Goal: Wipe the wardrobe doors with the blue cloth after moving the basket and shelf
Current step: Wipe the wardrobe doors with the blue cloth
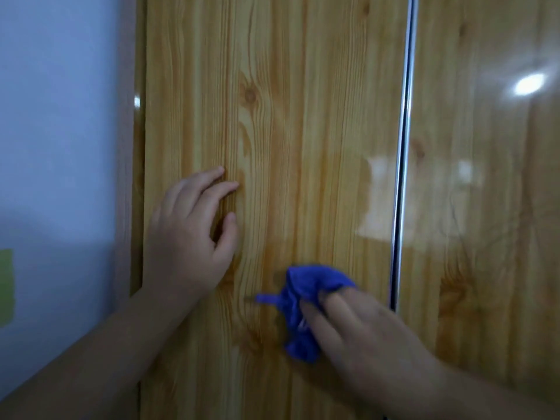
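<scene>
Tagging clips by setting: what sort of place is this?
Probably a home bedroom: glossy wood-grain wardrobe doors beside a plain pale wall, the right hand holding a blue cloth against them.

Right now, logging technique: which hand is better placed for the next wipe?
Probably right: the right hand holds the crumpled blue cloth against the wooden wardrobe door; the left hand rests bare.

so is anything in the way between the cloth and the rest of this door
Nothing lies between the blue cloth, held by the right hand, and the wardrobe door. Only the left hand rests on that door, up and left of the cloth; toward the metal strip the wood is bare.
</scene>
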A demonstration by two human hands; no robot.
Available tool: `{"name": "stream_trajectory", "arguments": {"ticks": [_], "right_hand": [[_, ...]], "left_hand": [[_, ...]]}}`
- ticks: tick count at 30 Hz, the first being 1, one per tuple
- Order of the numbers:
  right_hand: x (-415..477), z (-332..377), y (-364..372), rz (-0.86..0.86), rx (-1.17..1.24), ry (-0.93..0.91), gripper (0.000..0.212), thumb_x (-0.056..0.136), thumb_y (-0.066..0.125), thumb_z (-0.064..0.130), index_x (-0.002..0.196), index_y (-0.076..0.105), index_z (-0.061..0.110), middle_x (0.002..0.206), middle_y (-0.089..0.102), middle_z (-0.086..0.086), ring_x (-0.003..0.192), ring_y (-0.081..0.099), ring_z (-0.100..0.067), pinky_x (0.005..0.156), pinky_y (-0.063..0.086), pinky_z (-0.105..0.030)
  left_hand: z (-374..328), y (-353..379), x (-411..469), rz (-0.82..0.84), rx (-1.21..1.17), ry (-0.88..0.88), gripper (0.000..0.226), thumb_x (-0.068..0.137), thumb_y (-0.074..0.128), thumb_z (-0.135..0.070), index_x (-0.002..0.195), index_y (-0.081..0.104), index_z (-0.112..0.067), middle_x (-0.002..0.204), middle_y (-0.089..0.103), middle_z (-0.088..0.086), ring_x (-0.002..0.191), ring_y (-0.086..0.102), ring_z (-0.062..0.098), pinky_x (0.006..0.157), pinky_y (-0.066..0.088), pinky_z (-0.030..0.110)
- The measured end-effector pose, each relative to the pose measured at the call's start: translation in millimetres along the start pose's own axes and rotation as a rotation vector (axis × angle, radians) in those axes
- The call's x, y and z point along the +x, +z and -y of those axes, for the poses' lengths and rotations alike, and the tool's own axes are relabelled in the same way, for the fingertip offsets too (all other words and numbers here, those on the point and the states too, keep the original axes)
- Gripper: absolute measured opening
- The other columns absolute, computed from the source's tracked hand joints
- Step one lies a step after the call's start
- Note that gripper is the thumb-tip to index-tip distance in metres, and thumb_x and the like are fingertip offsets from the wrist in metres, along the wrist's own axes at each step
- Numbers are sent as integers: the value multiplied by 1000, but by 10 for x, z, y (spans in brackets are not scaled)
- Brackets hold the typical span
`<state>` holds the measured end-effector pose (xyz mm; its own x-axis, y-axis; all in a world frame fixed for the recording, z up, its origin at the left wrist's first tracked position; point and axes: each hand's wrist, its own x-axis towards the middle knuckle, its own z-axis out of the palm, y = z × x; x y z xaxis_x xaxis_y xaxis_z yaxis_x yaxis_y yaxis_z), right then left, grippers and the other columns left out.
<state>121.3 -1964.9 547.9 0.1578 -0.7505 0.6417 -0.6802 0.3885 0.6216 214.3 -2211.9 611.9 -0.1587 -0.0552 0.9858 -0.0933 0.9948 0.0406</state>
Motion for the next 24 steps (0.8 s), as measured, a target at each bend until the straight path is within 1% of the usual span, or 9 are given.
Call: {"name": "stream_trajectory", "arguments": {"ticks": [6, 8, 11, 13, 15, 16, 18, 20, 24], "right_hand": [[-381, 396, 242, 241, 19, -232, 22, 98, 48, 19, 98, 70, 22, 87, 63, 4, 77, 61, -16, 74, 57, -27], [-364, 329, 202, 206, 68, -226, 21, 100, 47, 19, 101, 68, 20, 87, 58, 3, 77, 56, -17, 72, 56, -29], [-127, 51, 4, 182, 96, -192, 24, 96, 55, 19, 118, 61, 15, 99, 57, -2, 85, 55, -21, 74, 55, -36], [185, -220, -153, 103, 96, -112, 27, 90, 60, 25, 118, 59, 22, 103, 57, 4, 89, 55, -17, 74, 53, -35], [597, -576, -348, -84, 100, 52, 8, 95, 51, 38, 98, 57, 33, 91, 56, 12, 81, 55, -7, 62, 46, -26], [763, -779, -431, -163, 81, 132, 14, 97, 48, 41, 92, 56, 32, 86, 56, 11, 76, 56, -8, 58, 45, -28], [1082, -1153, -686, -269, -83, 192, 13, 99, 50, 32, 100, 62, 26, 93, 59, 2, 81, 59, -22, 63, 51, -39], [1257, -1398, -897, -325, -175, 220, 24, 97, 56, 16, 117, 65, 7, 104, 58, -17, 91, 57, -36, 72, 52, -44], [1279, -1350, -886, -372, -152, 373, 27, 93, 57, 7, 118, 66, 0, 106, 56, -22, 91, 56, -39, 72, 51, -46]], "left_hand": [[-27, -16, -13, 26, -15, -14, 44, 99, 52, -33, 141, 58, -23, 151, 52, -3, 143, 46, 20, 110, 37, 42], [-34, -17, -14, 30, -11, -14, 44, 99, 52, -32, 142, 58, -23, 152, 51, -3, 143, 45, 20, 111, 40, 45], [-38, -36, -16, 35, 1, -5, 44, 99, 52, -33, 142, 57, -23, 151, 52, -3, 144, 45, 20, 113, 36, 42], [-25, -45, -15, 38, 16, -1, 44, 100, 52, -34, 143, 56, -24, 152, 51, -4, 144, 44, 19, 113, 32, 39], [-17, -43, -21, 38, 27, 1, 44, 100, 52, -34, 143, 55, -25, 152, 50, -4, 144, 43, 18, 113, 30, 38], [-16, -40, -24, 33, 25, 0, 44, 100, 53, -33, 143, 55, -25, 152, 50, -4, 144, 43, 18, 113, 30, 38], [-20, -27, -26, 17, 18, 1, 44, 99, 53, -32, 142, 57, -24, 151, 51, -4, 143, 44, 18, 112, 30, 38], [-25, -16, -26, 9, 16, 4, 44, 98, 53, -32, 141, 58, -23, 150, 52, -3, 143, 44, 19, 111, 32, 39], [-22, -10, -36, 7, 7, 7, 45, 99, 52, -31, 143, 58, -22, 153, 51, -3, 145, 43, 19, 114, 34, 42]]}}
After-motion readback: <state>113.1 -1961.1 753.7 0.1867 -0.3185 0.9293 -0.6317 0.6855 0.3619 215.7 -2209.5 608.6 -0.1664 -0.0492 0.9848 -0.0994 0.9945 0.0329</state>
